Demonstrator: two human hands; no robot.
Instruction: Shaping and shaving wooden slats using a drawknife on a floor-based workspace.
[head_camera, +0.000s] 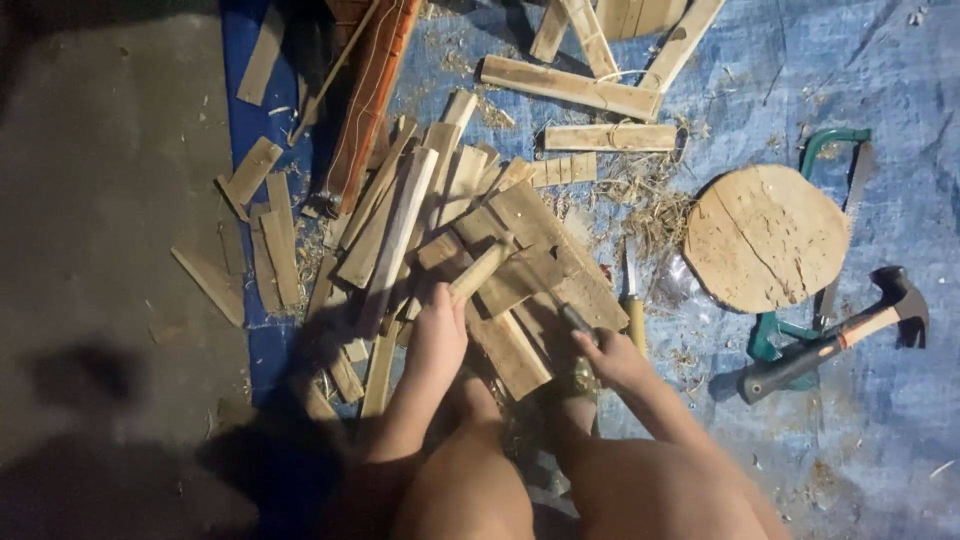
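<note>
My left hand grips a short pale wooden stick that points up and to the right over a heap of split wood pieces. My right hand holds a small knife with its blade angled toward the stick. Both hands work just above my bare knees at the bottom of the view.
A blue tarp covers the ground. On it lie a round wooden chopping block, a claw hammer, a green hacksaw, a second knife and longer planks. Bare grey floor lies to the left.
</note>
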